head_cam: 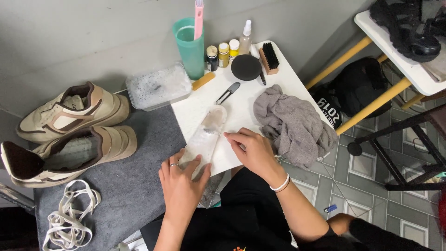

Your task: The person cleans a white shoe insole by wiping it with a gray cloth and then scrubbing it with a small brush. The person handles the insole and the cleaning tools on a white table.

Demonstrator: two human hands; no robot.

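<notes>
A pale shoe insole (206, 132) lies lengthwise on the small white table (283, 74). My left hand (182, 179), with a ring on one finger, presses down on the insole's near end. My right hand (251, 151), a white band at the wrist, rests on the table just right of the insole, fingertips pinched at its edge; whether it holds something small I cannot tell. A crumpled grey cloth (295, 123) lies right of that hand.
At the table's back stand a teal cup (190, 46) with a pink brush, small bottles (224, 53), a black round lid (246, 67), a wooden brush (269, 58) and a tub of soapy water (158, 86). Two beige sneakers (69, 132) and loose laces (69, 216) lie on a grey mat.
</notes>
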